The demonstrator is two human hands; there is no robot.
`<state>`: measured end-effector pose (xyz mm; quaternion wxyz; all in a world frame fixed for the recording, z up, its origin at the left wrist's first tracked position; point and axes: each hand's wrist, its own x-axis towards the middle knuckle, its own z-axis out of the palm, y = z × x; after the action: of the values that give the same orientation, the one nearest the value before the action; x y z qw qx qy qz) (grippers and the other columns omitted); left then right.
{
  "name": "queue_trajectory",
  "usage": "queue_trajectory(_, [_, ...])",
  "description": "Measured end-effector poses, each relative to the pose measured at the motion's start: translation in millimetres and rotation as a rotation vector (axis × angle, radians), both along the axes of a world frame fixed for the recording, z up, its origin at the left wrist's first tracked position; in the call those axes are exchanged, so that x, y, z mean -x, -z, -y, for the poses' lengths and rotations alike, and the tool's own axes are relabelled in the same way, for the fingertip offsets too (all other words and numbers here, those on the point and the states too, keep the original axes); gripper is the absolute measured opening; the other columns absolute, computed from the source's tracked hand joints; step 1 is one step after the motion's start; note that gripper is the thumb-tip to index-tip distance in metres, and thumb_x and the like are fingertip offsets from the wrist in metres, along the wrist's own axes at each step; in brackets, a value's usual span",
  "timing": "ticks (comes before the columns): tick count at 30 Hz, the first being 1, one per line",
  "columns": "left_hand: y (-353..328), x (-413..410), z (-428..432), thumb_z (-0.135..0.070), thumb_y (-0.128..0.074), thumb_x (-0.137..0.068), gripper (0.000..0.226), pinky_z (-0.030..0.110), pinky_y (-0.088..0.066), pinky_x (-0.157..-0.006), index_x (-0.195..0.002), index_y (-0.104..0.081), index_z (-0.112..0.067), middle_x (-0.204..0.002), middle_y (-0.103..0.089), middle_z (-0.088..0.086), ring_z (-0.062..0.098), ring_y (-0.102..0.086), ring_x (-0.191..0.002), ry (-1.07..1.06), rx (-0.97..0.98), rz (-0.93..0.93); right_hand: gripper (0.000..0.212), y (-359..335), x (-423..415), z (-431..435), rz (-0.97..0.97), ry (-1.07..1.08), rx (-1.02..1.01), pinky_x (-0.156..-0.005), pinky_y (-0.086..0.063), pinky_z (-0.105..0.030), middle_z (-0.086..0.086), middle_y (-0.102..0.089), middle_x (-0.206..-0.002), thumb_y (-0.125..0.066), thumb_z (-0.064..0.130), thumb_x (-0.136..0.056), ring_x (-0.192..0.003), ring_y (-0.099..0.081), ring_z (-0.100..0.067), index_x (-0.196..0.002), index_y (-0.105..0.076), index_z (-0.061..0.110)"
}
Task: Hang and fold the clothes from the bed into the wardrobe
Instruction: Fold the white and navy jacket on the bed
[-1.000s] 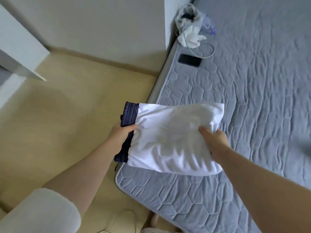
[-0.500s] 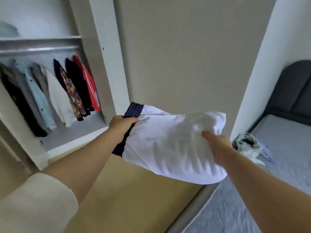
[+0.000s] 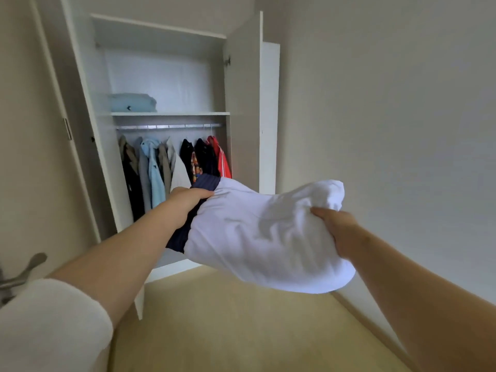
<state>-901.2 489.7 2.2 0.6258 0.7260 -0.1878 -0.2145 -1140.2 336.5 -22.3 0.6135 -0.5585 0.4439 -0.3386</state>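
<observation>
Right now both of my hands are stretched out in front of me, carrying a folded white garment [image 3: 263, 237] in the air, in front of the open wardrobe [image 3: 243, 103]. My left hand [image 3: 188, 197] grips its left end, fingers curled over the top edge, where a dark navy ribbed band [image 3: 178, 237] shows. I cannot tell whether that band belongs to the white piece or is a second piece folded inside it. My right hand [image 3: 338, 229] grips the right end, thumb on top and fingers tucked underneath, bunching the cloth into a lump above my knuckles. The bundle touches nothing but my hands and hangs over the pale wooden floor [image 3: 241, 331], its left end held higher than its right and covering the bottoms of some hanging clothes [image 3: 171, 165]. Inside the wardrobe, an upper shelf [image 3: 171, 113] carries a folded light blue garment [image 3: 132, 102] at its left side. Just below the shelf runs a metal rail [image 3: 169, 126] with the clothes hung in a row, dark and beige ones on the left, light blue and white in the middle, black and patterned ones next, and a red garment [image 3: 221, 159] at the right end. A white sleeve [image 3: 48, 326] is pushed up my left arm, a metal door handle [image 3: 21, 275] sits at the left edge, and a plain wall [image 3: 389, 116] fills the right.
</observation>
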Motion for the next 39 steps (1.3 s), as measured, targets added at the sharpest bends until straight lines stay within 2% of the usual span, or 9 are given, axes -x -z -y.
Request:
queue_trajectory(3, [-4.1,-42.7,-12.9,-0.022,-0.08,-0.07,0.043,0.035,-0.052,-0.079,-0.103,-0.059,-0.004,-0.092,-0.064,0.012,0.027,-0.062,-0.085,-0.043,-0.017,0.044,0.051,-11.9,-48.4,-0.4,0.006,-0.034,0.012,-0.074,-0.035,-0.036,-0.007,-0.053,-0.08,-0.07,0.028,-0.08,-0.076,-0.05,-0.026,-0.121,-0.052,0.004])
queue_trajectory(5, [-10.4,-65.9,-19.0,-0.023,-0.079,-0.071,0.043,0.036,-0.051,-0.082,-0.104,-0.059,-0.004,-0.097,-0.063,0.013,0.029,-0.062,-0.091,-0.081,-0.023,0.078,0.053,-19.4,-80.1,2.8,0.013,-0.064,0.034,-0.076,-0.035,-0.036,-0.008,-0.054,-0.09,-0.069,0.029,-0.08,-0.082,-0.05,-0.027,-0.123,-0.051,0.004])
queue_trajectory(10, [-27.8,-127.4,-24.7,-0.02,-0.076,-0.074,0.046,0.03,-0.049,-0.067,-0.111,-0.057,0.0,-0.087,-0.06,0.008,0.022,-0.058,-0.077,-0.159,-0.013,0.147,0.058,-25.2,-161.1,11.7,0.035,-0.143,0.046,-0.082,-0.037,-0.038,-0.014,-0.058,-0.113,-0.07,0.032,-0.079,-0.097,-0.053,-0.031,-0.127,-0.05,0.006])
queue_trajectory(12, [-30.5,-154.8,-20.1,-0.022,-0.076,-0.075,0.056,0.03,-0.048,-0.071,-0.12,-0.053,0.001,-0.102,-0.061,0.011,0.024,-0.057,-0.084,-0.186,-0.026,0.159,0.06,-27.1,-192.6,19.9,0.026,-0.166,0.051,-0.085,-0.038,-0.04,-0.015,-0.057,-0.12,-0.07,0.033,-0.078,-0.105,-0.054,-0.034,-0.128,-0.05,0.007])
queue_trajectory(16, [-36.8,-213.0,4.9,-0.024,-0.077,-0.073,0.067,0.037,-0.05,-0.089,-0.128,-0.048,0.002,-0.118,-0.058,0.017,0.031,-0.058,-0.102,-0.231,0.0,0.16,0.055,-41.9,-258.0,53.4,0.061,-0.204,0.109,-0.084,-0.042,-0.039,-0.013,-0.06,-0.111,-0.07,0.032,-0.078,-0.097,-0.056,-0.033,-0.123,-0.053,0.005])
queue_trajectory(26, [-91.3,-368.0,117.7,-0.021,-0.078,-0.071,0.06,0.037,-0.05,-0.083,-0.12,-0.054,0.003,-0.107,-0.062,0.018,0.031,-0.06,-0.093,-0.295,0.066,0.275,0.054,-80.8,-423.2,172.6,0.231,-0.259,0.184,-0.07,-0.037,-0.034,-0.011,-0.056,-0.106,-0.066,0.027,-0.083,-0.073,-0.05,-0.022,-0.128,-0.048,0.003])
queue_trajectory(29, [-92.5,-417.3,136.6,-0.021,-0.078,-0.072,0.056,0.038,-0.051,-0.085,-0.118,-0.054,0.002,-0.106,-0.061,0.017,0.032,-0.06,-0.094,-0.333,0.067,0.259,0.056,-86.7,-477.6,197.4,0.234,-0.284,0.18,-0.074,-0.039,-0.035,-0.014,-0.058,-0.114,-0.068,0.028,-0.082,-0.084,-0.053,-0.028,-0.128,-0.049,0.002])
queue_trajectory(33, [-83.9,-485.7,155.3,-0.018,-0.077,-0.073,0.061,0.037,-0.05,-0.085,-0.124,-0.051,0.003,-0.111,-0.061,0.018,0.031,-0.06,-0.095,-0.369,0.125,0.223,0.046,-90.5,-553.6,220.7,0.26,-0.329,0.191,-0.067,-0.039,-0.031,-0.011,-0.059,-0.095,-0.069,0.023,-0.082,-0.072,-0.054,-0.023,-0.119,-0.055,0.0])
queue_trajectory(39, [-103.7,-603.9,197.7,-0.017,-0.077,-0.072,0.035,0.033,-0.049,-0.073,-0.1,-0.062,-0.003,-0.089,-0.063,0.012,0.027,-0.06,-0.082,-0.4,0.181,0.326,0.04,-101.8,-679.7,269.6,0.341,-0.34,0.205,-0.057,-0.038,-0.028,0.0,-0.055,-0.075,-0.07,0.022,-0.081,-0.064,-0.052,-0.017,-0.115,-0.055,0.005])
